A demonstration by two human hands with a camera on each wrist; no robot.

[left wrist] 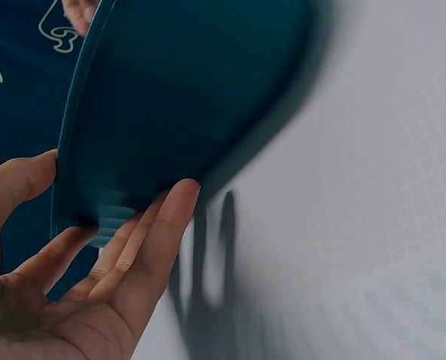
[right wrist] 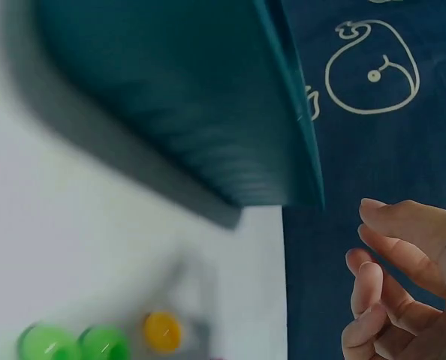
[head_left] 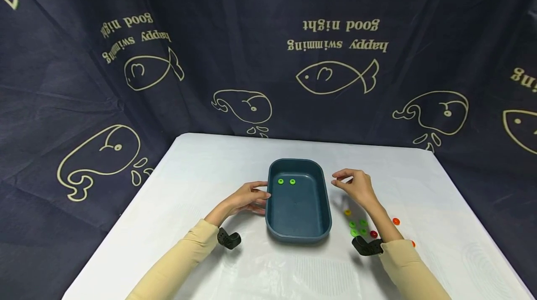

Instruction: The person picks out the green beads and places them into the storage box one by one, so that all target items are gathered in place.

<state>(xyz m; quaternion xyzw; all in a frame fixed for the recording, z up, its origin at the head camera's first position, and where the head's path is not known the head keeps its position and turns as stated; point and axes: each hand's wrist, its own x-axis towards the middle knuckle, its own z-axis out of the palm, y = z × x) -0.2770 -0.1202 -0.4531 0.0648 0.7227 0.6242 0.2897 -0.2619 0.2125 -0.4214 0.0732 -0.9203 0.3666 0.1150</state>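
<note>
A dark teal rectangular box (head_left: 299, 216) stands on the table, with two green rings (head_left: 292, 181) on its floor near the far left corner. My left hand (head_left: 248, 198) rests against the box's left side. In the left wrist view, its thumb (left wrist: 28, 180) touches the rim while the extended fingers lie along the outer wall. To the right of the box, my right hand (head_left: 355, 187) is raised, apart from the wall. Thumb and forefinger are bent toward each other with a gap; the right wrist view shows nothing between the fingertips (right wrist: 373, 214).
Right of the box lie several green rings (head_left: 363, 222), a yellow piece (head_left: 347, 213), a red piece (head_left: 374, 234) and orange pieces (head_left: 396, 221), partly beneath my right forearm. A white cloth covers the table (head_left: 218, 160). Behind hangs a dark blue curtain (head_left: 251, 48) with fish drawings.
</note>
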